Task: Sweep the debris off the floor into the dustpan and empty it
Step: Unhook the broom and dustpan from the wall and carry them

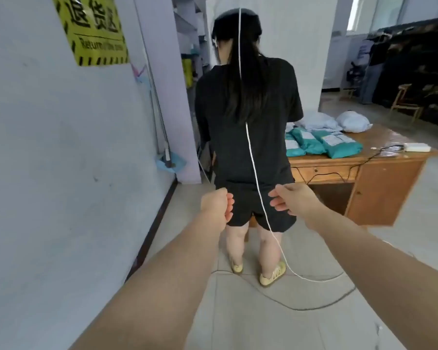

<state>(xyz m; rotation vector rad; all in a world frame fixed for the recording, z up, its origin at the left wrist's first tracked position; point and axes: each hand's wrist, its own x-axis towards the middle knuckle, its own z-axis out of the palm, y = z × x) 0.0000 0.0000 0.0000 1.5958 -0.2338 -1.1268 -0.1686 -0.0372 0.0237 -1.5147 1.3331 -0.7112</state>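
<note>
A blue dustpan (172, 162) stands on the floor in the corner where the left wall meets a lilac pillar, and thin long handles (156, 102) rise from it along the wall. Both my arms reach forward at waist height. My left hand (216, 205) is curled into a fist and holds nothing. My right hand (287, 199) has loosely bent fingers and is empty too. Both hands are well short of the dustpan. No debris shows on the pale tiled floor (250, 324).
A person in black (245, 137) stands directly ahead with their back to me, blocking the way. A white cord (257, 183) hangs down their back to the floor. A dark cable (276, 298) loops across the tiles. A wooden desk (379, 185) with teal parcels stands on the right.
</note>
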